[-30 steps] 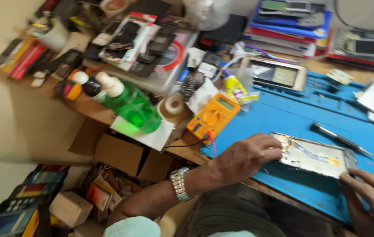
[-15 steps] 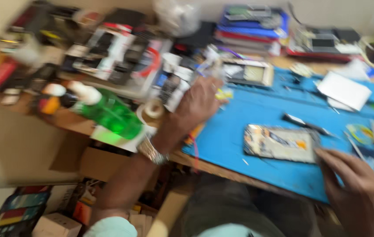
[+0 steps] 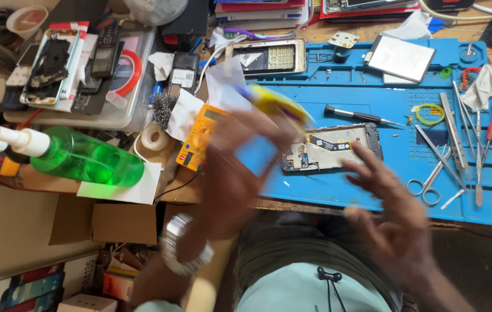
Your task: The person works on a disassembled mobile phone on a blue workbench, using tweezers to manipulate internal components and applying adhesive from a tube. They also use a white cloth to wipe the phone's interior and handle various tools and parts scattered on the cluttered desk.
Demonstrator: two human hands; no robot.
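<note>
Flanking opened phone (image 3: 332,148) — scissors (image 3: 431,182), screwdriver (image 3: 361,115)

Bare blue mat (image 3: 344,193) strip near front edge; opened phone (image 3: 332,148), scissors (image 3: 431,182) & tweezers (image 3: 453,136) crowd the rest.

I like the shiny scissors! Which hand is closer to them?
The right hand. It hovers just left of the scissors by the mat's front edge. The left hand, holding something yellow, is far off to their left.
</note>
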